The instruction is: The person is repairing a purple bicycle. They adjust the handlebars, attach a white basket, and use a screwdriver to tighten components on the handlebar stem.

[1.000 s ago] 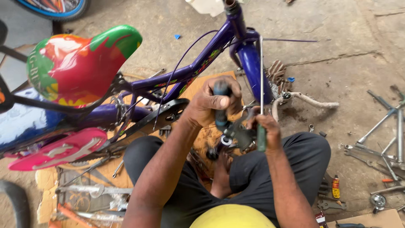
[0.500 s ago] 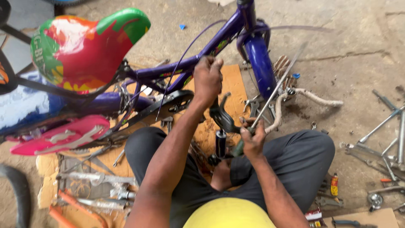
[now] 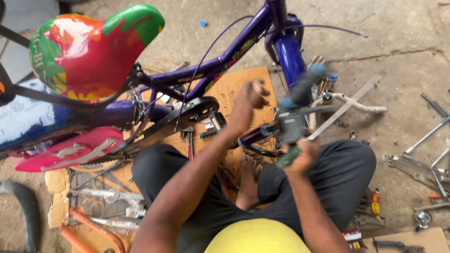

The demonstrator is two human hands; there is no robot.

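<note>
Gripping, right hand (image 3: 303, 157): clenched on green screwdriver (image 3: 287, 159) below the pedal (image 3: 304, 85).
Left hand (image 3: 251, 99): empty fist beside the pedal.

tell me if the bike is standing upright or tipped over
Upright: the purple bike stands with its seat on top, facing the camera, frame above the cardboard.

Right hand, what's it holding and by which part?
The right hand grips a long flat metal tool by its green handle end. The left hand is raised in a fist; whether it holds anything cannot be told.
</note>
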